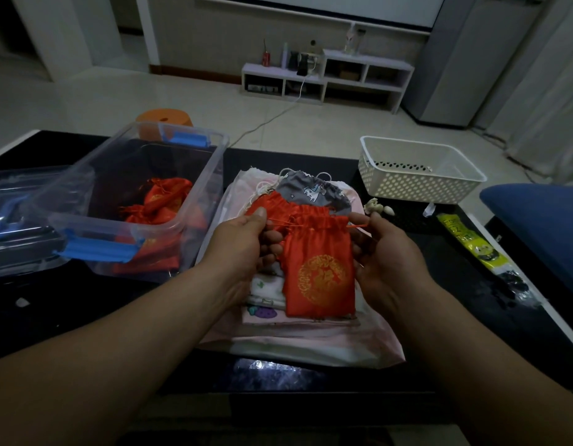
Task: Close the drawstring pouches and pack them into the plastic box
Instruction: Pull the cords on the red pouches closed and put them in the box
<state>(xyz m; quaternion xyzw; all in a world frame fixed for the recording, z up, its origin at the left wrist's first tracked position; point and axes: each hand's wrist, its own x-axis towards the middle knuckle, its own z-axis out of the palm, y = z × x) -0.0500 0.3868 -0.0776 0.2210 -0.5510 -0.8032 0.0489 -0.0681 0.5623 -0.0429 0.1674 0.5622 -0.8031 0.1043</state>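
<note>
A red satin drawstring pouch [319, 272] with a gold round emblem hangs between my hands above a pile of pouches. My left hand [246, 244] pinches its red cord at the left of the gathered mouth. My right hand [380, 252] pinches the cord end at the right. Behind it lie another red pouch [272, 204] and a grey cartoon-print pouch [310, 189] on pale pink cloth bags [310, 342]. The clear plastic box [195, 220] with blue latches stands at the left, with red pouches [162, 197] inside.
The box's clear lid [17, 214] lies at the far left on the black table. A white perforated basket [417, 170] stands at the back right. A yellow packet [471, 246] and small shells [376, 207] lie to the right. A blue cushion [546, 226] is at the right edge.
</note>
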